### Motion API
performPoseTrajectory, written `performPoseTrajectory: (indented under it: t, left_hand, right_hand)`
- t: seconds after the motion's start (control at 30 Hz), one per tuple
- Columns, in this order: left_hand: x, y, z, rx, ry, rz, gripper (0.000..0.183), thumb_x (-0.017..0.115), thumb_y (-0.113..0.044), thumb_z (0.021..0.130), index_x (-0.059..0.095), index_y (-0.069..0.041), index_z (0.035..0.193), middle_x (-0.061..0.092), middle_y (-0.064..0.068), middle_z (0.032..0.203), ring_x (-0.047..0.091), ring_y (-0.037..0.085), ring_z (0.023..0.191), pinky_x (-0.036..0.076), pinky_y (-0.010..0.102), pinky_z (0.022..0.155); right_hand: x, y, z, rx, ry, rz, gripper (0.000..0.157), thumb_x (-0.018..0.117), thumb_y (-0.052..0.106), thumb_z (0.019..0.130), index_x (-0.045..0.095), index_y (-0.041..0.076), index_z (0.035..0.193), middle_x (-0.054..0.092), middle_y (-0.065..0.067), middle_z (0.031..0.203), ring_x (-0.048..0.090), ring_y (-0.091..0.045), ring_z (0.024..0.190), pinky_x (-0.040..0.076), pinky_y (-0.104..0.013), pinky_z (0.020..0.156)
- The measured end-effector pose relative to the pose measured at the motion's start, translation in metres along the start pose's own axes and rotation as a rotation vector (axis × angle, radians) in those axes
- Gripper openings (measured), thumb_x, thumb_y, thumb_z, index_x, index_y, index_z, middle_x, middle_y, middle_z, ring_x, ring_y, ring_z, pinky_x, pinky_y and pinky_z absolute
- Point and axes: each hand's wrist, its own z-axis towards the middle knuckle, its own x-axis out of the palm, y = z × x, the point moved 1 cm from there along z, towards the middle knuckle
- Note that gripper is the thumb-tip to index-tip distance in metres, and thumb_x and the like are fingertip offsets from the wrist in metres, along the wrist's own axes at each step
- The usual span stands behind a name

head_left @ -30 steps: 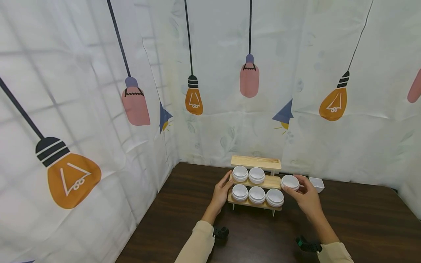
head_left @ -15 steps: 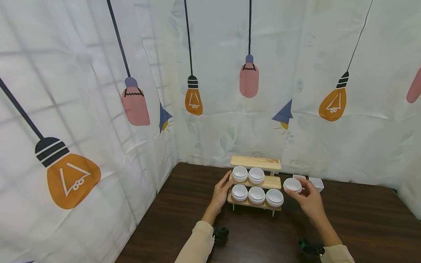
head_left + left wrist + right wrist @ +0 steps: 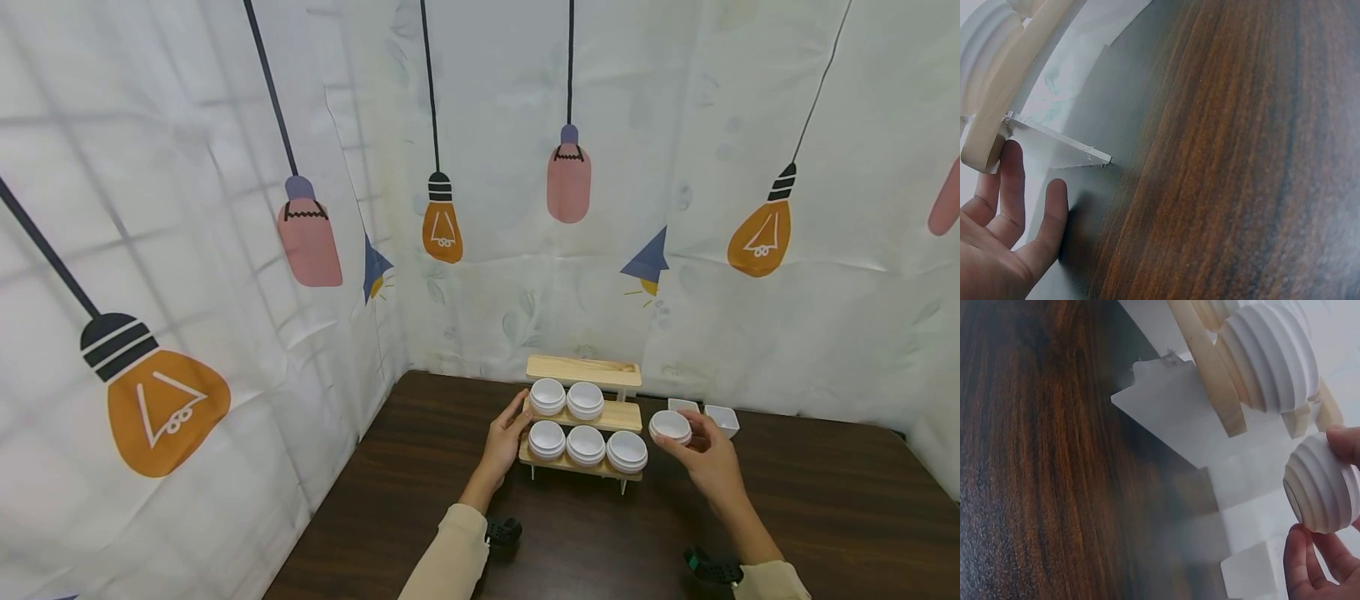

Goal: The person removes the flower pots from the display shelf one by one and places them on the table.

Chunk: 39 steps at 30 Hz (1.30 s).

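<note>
A wooden tiered rack (image 3: 619,414) stands on the dark table, with clear side supports. Two white ribbed round bowls sit on its middle shelf, and three, among them the front right bowl (image 3: 627,450), on the lowest. My left hand (image 3: 501,446) holds the rack's left end; in the left wrist view a fingertip (image 3: 1012,150) touches the shelf end from below, while thumb and index finger are hidden. To the right of the rack, my right hand (image 3: 711,462) pinches another white ribbed bowl (image 3: 1322,484) between thumb and fingers, apart from the shelves.
Two small square white dishes, the left dish (image 3: 683,406) and the right dish (image 3: 722,419), stand behind my right hand near the wall. The rack's top shelf (image 3: 581,369) holds no bowl. A white printed curtain (image 3: 510,300) closes off the back and left of the dark table (image 3: 592,542).
My right hand has moved the bowl rightward, away from the right end of the middle shelf. The left square dish has come into fuller view. My left hand and the rack have stayed put.
</note>
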Motion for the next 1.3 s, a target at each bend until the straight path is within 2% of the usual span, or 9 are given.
performPoseTrajectory:
  t: [0.23, 0.3, 0.7, 0.83, 1.03, 1.3]
  left_hand:
    - [-0.001, 0.009, 0.003, -0.006, -0.002, -0.029, 0.050, 0.057, -0.039, 0.105, 0.048, -0.033, 0.153, 0.055, 0.000, 0.153, 0.059, 0.016, 0.121, 0.043, 0.045, 0.112]
    - [-0.001, 0.009, 0.004, -0.003, 0.002, -0.028, 0.050, 0.057, -0.040, 0.104, 0.048, -0.034, 0.153, 0.053, 0.000, 0.154, 0.059, 0.017, 0.123, 0.043, 0.045, 0.112]
    - [0.000, 0.009, 0.004, 0.005, 0.006, -0.017, 0.052, 0.055, -0.039, 0.106, 0.046, -0.028, 0.156, 0.051, 0.003, 0.157, 0.059, 0.017, 0.125, 0.045, 0.043, 0.110]
    - [0.000, 0.008, 0.002, 0.005, 0.005, -0.018, 0.052, 0.055, -0.040, 0.106, 0.046, -0.028, 0.156, 0.052, 0.003, 0.155, 0.059, 0.018, 0.125, 0.045, 0.043, 0.110]
    - [0.000, 0.004, 0.002, 0.009, 0.009, -0.033, 0.051, 0.054, -0.033, 0.107, 0.045, -0.022, 0.157, 0.050, 0.008, 0.157, 0.058, 0.025, 0.128, 0.044, 0.048, 0.111]
    - [0.000, 0.006, 0.002, 0.022, 0.008, -0.022, 0.055, 0.054, -0.037, 0.107, 0.043, -0.020, 0.157, 0.047, 0.005, 0.160, 0.057, 0.023, 0.129, 0.045, 0.045, 0.110]
  right_hand:
    - [-0.001, -0.004, 0.000, 0.039, 0.006, -0.005, 0.070, 0.082, 0.035, 0.089, 0.052, 0.006, 0.144, 0.060, -0.018, 0.131, 0.053, 0.001, 0.087, 0.049, -0.020, 0.070]
    - [-0.001, -0.006, 0.000, 0.055, 0.008, -0.010, 0.071, 0.082, 0.037, 0.088, 0.051, 0.007, 0.145, 0.059, -0.018, 0.131, 0.052, 0.001, 0.088, 0.049, -0.020, 0.071]
    - [-0.006, -0.020, 0.004, 0.122, 0.022, -0.052, 0.078, 0.082, 0.040, 0.087, 0.046, 0.005, 0.147, 0.057, -0.022, 0.135, 0.052, -0.005, 0.091, 0.047, -0.020, 0.071]
    - [-0.008, -0.023, 0.005, 0.124, 0.019, -0.052, 0.077, 0.083, 0.038, 0.087, 0.047, 0.004, 0.146, 0.058, -0.023, 0.133, 0.051, -0.004, 0.088, 0.046, -0.021, 0.069]
    - [-0.011, -0.029, 0.006, 0.137, 0.033, -0.064, 0.079, 0.083, 0.039, 0.087, 0.047, 0.004, 0.147, 0.056, -0.024, 0.133, 0.051, -0.006, 0.087, 0.046, -0.022, 0.068]
    - [-0.013, -0.035, 0.008, 0.130, 0.050, -0.090, 0.078, 0.081, 0.040, 0.089, 0.045, 0.003, 0.148, 0.054, -0.027, 0.138, 0.051, -0.005, 0.089, 0.047, -0.022, 0.069]
